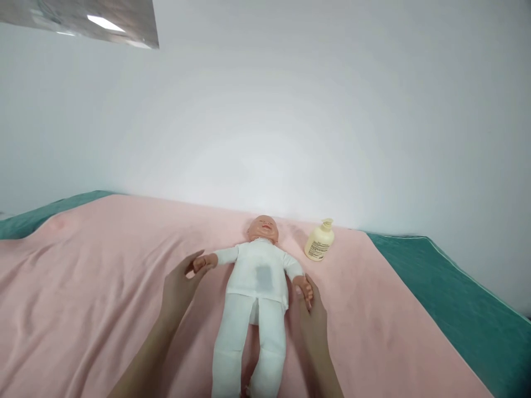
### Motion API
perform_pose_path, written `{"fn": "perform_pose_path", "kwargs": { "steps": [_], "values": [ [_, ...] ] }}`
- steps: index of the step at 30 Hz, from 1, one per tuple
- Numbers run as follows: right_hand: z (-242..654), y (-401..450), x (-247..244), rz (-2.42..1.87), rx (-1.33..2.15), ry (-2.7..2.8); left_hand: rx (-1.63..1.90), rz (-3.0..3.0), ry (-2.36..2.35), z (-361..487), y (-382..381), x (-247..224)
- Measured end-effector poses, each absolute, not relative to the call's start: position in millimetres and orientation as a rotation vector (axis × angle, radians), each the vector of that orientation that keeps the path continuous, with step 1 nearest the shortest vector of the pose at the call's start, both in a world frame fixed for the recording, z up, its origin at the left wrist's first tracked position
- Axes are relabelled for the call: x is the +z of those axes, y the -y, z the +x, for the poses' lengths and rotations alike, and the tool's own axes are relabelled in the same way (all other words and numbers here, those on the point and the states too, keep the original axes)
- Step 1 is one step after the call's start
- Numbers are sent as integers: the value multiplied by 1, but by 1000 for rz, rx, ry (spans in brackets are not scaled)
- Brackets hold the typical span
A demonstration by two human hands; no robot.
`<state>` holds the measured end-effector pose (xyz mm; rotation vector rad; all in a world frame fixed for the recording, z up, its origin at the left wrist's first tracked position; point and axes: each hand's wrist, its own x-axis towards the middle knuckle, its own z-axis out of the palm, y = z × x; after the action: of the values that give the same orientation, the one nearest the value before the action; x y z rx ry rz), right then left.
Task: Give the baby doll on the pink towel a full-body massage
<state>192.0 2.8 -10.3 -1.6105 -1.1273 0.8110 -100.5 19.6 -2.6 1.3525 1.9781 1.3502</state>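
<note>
A baby doll with a white cloth body lies on its back on the pink blanket, head toward the wall and arms spread out. A grey patch marks its chest. My left hand is closed round the doll's hand on the left, thumb below and fingers above. On the other side, my right hand grips the doll's other hand, with the thumb on its inner side. The doll's feet are partly cut off by the bottom edge of the view.
A pale yellow pump bottle stands on the blanket right of the doll's head. Green cloth shows beyond the blanket on both sides. A white wall rises behind. A shiny panel hangs at the upper left.
</note>
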Motion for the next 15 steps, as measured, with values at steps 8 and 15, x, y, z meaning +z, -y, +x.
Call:
{"fn": "perform_pose_path", "kwargs": {
  "steps": [8,15],
  "values": [
    [192,-89,11,-1311,561,1211,1729,1136,-1643,-85,-111,15],
    [192,-167,1,-1143,621,1208,1591,1197,-1590,-56,-166,3]
  ]
}}
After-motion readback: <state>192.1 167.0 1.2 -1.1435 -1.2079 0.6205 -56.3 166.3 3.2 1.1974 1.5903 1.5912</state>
